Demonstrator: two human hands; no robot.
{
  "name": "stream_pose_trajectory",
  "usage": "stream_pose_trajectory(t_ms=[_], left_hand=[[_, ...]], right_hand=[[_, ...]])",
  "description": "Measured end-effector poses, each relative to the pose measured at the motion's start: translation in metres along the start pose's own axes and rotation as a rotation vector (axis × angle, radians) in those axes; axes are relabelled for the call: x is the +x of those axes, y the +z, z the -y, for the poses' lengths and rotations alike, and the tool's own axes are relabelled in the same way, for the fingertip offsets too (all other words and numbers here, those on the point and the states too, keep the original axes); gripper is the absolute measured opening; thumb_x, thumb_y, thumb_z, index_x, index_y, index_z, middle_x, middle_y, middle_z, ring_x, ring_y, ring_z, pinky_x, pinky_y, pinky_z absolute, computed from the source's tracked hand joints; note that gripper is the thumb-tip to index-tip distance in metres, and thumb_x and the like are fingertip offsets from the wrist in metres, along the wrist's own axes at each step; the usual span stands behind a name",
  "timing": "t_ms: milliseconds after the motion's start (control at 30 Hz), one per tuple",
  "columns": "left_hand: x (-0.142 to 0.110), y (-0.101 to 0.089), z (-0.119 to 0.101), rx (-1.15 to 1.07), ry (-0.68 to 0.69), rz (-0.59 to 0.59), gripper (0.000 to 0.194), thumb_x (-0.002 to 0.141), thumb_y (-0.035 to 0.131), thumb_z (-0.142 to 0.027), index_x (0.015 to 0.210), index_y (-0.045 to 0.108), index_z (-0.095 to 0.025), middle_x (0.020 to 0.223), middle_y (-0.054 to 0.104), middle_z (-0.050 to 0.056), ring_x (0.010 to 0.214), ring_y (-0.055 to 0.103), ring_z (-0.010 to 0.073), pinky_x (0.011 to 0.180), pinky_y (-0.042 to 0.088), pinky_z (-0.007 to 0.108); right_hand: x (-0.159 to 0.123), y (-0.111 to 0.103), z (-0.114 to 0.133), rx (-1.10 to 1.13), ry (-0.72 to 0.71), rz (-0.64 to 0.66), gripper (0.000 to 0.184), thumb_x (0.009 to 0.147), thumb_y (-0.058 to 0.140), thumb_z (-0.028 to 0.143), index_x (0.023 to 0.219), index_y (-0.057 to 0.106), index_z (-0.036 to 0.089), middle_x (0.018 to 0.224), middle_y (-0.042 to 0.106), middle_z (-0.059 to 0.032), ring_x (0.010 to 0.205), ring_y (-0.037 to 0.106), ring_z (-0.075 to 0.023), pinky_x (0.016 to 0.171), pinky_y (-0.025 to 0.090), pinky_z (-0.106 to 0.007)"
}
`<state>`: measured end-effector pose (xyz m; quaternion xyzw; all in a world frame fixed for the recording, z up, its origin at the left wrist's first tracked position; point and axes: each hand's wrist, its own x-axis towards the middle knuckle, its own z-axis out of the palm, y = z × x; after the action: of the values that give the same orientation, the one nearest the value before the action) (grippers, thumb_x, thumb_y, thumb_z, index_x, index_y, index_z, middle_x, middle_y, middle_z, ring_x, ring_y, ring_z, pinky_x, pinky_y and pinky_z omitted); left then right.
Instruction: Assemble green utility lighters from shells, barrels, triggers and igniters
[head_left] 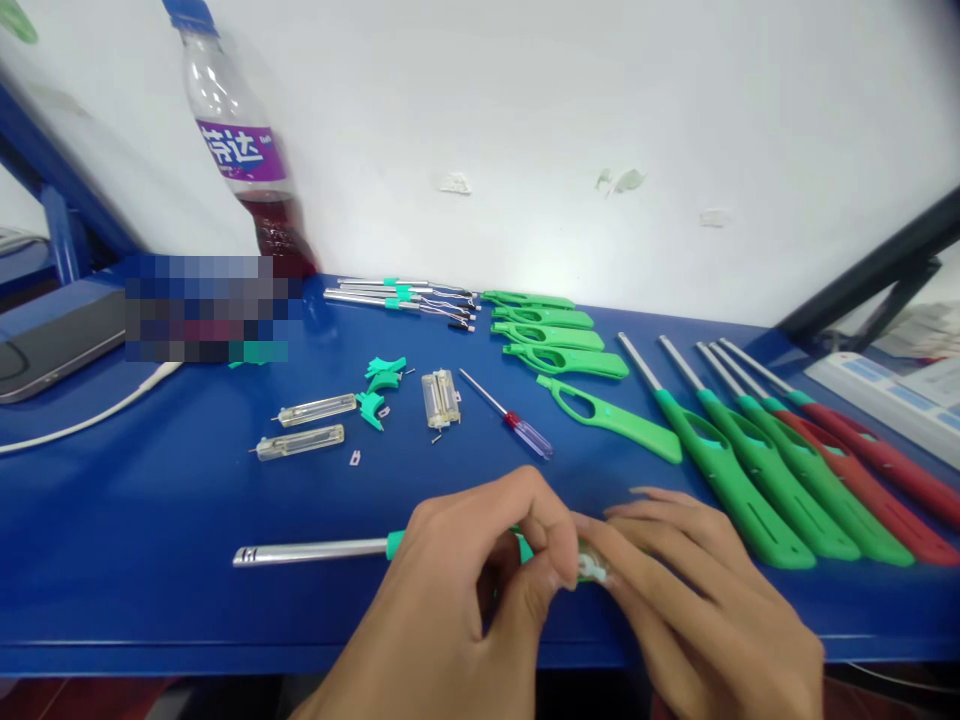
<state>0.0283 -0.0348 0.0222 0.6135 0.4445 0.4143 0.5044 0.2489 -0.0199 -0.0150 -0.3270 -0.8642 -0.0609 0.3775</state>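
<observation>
My left hand (465, 590) and my right hand (697, 590) meet near the front edge of the blue table (150, 520). Both are closed on a partly built lighter (315, 551). Its silver metal tube sticks out to the left and ends in a teal collar at my left fingers. My thumbs and fingertips pinch a small clear and green part between the hands; most of it is hidden.
Green lighter shells (555, 340), a red-handled screwdriver (510, 418), clear fuel tanks (307, 425), teal triggers (382, 385) and metal tubes with wires (397, 295) lie behind. Finished green and red lighters (787, 460) lie at right. A bottle (240, 140) stands at back left.
</observation>
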Motion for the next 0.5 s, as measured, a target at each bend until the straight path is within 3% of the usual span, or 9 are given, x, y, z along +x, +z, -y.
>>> stream_pose_trajectory(t_ms=[167,400,500], left_hand=[[-0.0009,0.0002,-0.0014,-0.170,-0.086,0.050,0.034,0.097,0.064,-0.029,0.073,0.041,-0.024,0.068,0.046,-0.006,0.064,0.045,0.0126,0.053,0.029,0.026],[0.0029,-0.0037,-0.0024,-0.280,-0.081,0.064,0.041,0.092,0.061,-0.012,0.066,0.030,-0.022,0.062,0.032,-0.008,0.058,0.029,0.0094,0.055,0.030,0.022],[0.0019,-0.0059,-0.0005,-0.258,-0.092,0.087,0.043,0.093,0.061,-0.014,0.065,0.029,-0.023,0.056,0.032,-0.011,0.050,0.023,0.0075,0.054,0.035,0.022]], right_hand=[[0.0012,-0.0008,0.0001,-0.029,0.011,0.058,0.047,0.095,0.058,0.001,0.130,0.076,0.028,0.091,0.074,-0.0006,0.092,0.070,-0.0191,0.095,0.053,-0.036],[-0.0060,0.0006,-0.0040,-0.006,-0.015,0.135,0.057,0.096,0.056,0.000,0.143,0.068,0.029,0.091,0.069,-0.0014,0.097,0.064,-0.0194,0.095,0.049,-0.034],[-0.0077,0.0025,-0.0035,-0.022,-0.006,0.166,0.059,0.099,0.054,0.001,0.147,0.065,0.032,0.094,0.069,-0.0021,0.101,0.063,-0.0209,0.094,0.048,-0.035]])
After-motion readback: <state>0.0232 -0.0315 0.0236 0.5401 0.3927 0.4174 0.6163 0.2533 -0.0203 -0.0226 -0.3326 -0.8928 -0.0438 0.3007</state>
